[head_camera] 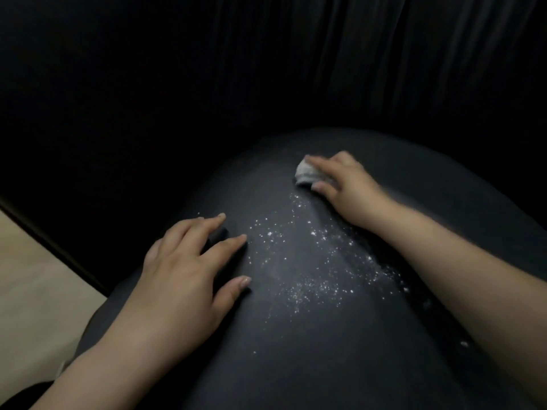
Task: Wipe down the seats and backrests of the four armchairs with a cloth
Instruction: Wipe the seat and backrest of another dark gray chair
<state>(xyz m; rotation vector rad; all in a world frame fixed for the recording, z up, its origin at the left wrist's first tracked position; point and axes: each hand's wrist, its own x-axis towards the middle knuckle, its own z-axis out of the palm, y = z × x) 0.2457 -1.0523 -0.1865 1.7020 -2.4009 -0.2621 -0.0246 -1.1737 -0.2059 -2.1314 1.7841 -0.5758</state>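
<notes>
While the seat (296, 335) is taking up most of the view, dark and smooth with a rounded crown, the left hand (189, 270) is lying flat on its near left part, fingers straight and spread, holding nothing and seemingly bracing. Just right of those fingers a scatter of white crumbs (302, 255) is running in a band from the near right toward the far middle of the seat. At the far end of that band the right hand (340, 182) is gripping the cloth (306, 173), a small pale wad bunched under curled fingers and thumb and pressed against the seat. Behind everything the backrest (266, 60) is rising, black and faintly creased.

The cloth is looking light, soft and easily crushed, so it is probably best kept bunched in the fingertips with the palm pushing down. The seat cover is looking slick and slightly yielding; the crumbs are likely to skid or roll ahead of a stroke rather than cling, so slow overlapping sweeps toward one edge are seeming sensible.
</notes>
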